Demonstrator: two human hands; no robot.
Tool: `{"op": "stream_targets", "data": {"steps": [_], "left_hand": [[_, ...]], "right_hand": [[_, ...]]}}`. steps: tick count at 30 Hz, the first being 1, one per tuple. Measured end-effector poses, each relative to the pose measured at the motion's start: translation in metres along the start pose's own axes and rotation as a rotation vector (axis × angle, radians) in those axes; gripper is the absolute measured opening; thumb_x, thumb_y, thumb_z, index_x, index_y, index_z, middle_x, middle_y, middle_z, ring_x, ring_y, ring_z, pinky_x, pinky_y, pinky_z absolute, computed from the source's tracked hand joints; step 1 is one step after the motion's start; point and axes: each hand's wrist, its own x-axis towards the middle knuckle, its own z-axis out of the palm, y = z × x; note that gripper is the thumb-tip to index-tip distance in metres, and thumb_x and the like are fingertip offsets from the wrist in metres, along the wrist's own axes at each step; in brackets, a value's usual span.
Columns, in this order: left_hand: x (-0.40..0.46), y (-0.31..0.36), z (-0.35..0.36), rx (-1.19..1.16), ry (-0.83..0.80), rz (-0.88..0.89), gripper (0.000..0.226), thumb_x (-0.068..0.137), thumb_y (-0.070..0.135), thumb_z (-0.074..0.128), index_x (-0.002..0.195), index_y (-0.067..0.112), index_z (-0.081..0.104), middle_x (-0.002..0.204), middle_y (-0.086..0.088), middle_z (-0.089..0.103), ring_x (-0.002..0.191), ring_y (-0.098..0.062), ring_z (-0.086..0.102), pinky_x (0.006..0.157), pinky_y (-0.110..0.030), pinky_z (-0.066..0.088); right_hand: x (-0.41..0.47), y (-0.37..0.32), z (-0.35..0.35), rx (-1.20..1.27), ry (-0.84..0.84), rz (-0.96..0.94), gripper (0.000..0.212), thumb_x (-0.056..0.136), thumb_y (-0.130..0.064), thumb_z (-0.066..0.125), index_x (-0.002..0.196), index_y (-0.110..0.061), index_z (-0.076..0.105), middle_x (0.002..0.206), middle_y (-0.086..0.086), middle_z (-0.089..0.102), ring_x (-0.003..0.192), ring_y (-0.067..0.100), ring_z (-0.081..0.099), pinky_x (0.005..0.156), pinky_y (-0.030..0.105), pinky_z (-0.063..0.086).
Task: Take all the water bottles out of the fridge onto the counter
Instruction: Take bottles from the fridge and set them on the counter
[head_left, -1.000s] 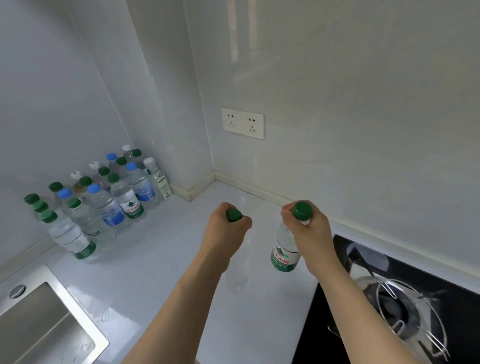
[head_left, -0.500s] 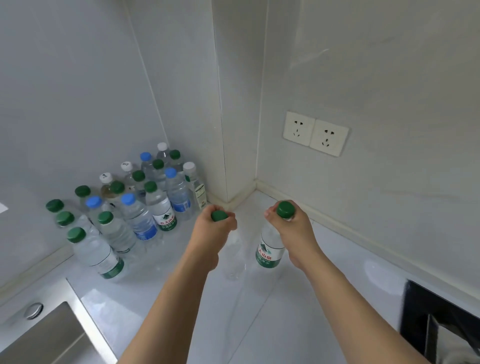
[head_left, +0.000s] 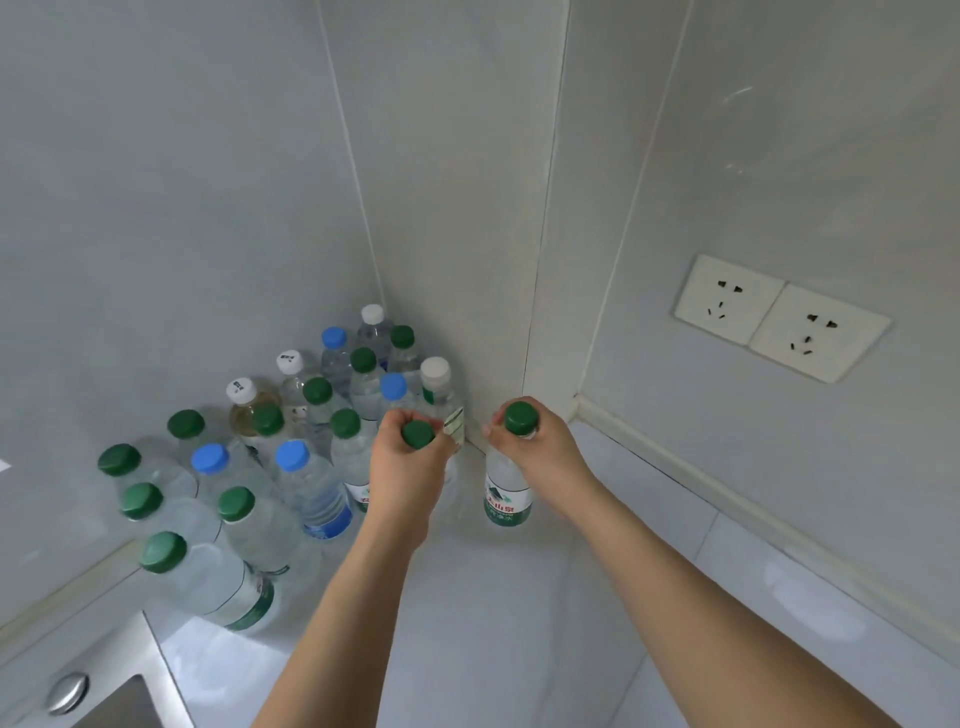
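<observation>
1. Head view: counter (head_left: 519, 623) already carries a big cluster of water bottles (head_left: 291, 457) packed into the corner, well over a dozen.
2. Two more arriving: left hand (head_left: 410, 473) grips a green-capped bottle (head_left: 418, 434) by the neck, right hand (head_left: 545, 457) grips a labelled bottle (head_left: 506, 499) likewise.
3. Neither looks released; fridge out of frame, so remaining count unknown.

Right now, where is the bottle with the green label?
In the head view, the green-label bottle hangs mid-frame from the right hand, near the wall corner, right of the bottle cluster.
</observation>
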Motion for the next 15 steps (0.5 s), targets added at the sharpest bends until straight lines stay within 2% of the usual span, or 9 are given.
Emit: {"op": "stream_targets", "data": {"steps": [5, 7, 9, 11, 15], "left_hand": [[0.032, -0.015, -0.001, 0.04, -0.018, 0.004, 0.023, 0.086, 0.001, 0.06, 0.082, 0.02, 0.048, 0.087, 0.001, 0.061, 0.067, -0.01, 0.049, 0.054, -0.015, 0.041], [0.042, -0.024, 0.001, 0.054, -0.008, 0.0, 0.021, 0.087, 0.004, 0.062, 0.082, 0.02, 0.048, 0.084, 0.001, 0.059, 0.065, -0.01, 0.048, 0.053, -0.016, 0.041], [0.048, -0.036, 0.003, 0.09, -0.004, -0.015, 0.018, 0.086, 0.01, 0.064, 0.085, 0.019, 0.049, 0.082, -0.005, 0.058, 0.065, -0.013, 0.047, 0.058, -0.024, 0.043], [0.05, -0.046, 0.004, 0.123, -0.001, -0.025, 0.017, 0.084, 0.01, 0.064, 0.091, 0.018, 0.051, 0.087, -0.012, 0.06, 0.068, -0.017, 0.049, 0.063, -0.032, 0.045], [0.053, -0.054, 0.001, 0.165, 0.04, 0.014, 0.025, 0.083, 0.012, 0.066, 0.098, 0.021, 0.047, 0.087, 0.004, 0.058, 0.074, -0.01, 0.054, 0.063, -0.022, 0.042]], "right_hand": [[0.049, 0.007, 0.019, -0.04, -0.034, -0.006, 0.02, 0.083, -0.017, 0.074, 0.091, -0.005, 0.061, 0.082, 0.001, 0.063, 0.073, 0.008, 0.056, 0.071, 0.021, 0.045], [0.062, 0.011, 0.029, -0.077, -0.051, -0.022, 0.018, 0.082, -0.016, 0.074, 0.087, -0.006, 0.06, 0.077, 0.0, 0.061, 0.068, 0.006, 0.054, 0.067, 0.018, 0.044], [0.073, 0.019, 0.039, -0.067, -0.066, -0.017, 0.016, 0.082, -0.013, 0.074, 0.082, -0.011, 0.059, 0.072, -0.003, 0.058, 0.063, 0.003, 0.051, 0.063, 0.015, 0.043], [0.078, 0.026, 0.044, -0.039, -0.071, -0.009, 0.016, 0.083, -0.013, 0.074, 0.081, -0.014, 0.058, 0.072, -0.004, 0.057, 0.064, 0.004, 0.051, 0.065, 0.018, 0.043], [0.085, 0.025, 0.051, -0.022, -0.057, 0.0, 0.018, 0.084, -0.019, 0.073, 0.079, -0.021, 0.056, 0.073, -0.007, 0.059, 0.063, 0.0, 0.053, 0.063, 0.015, 0.043]]}}
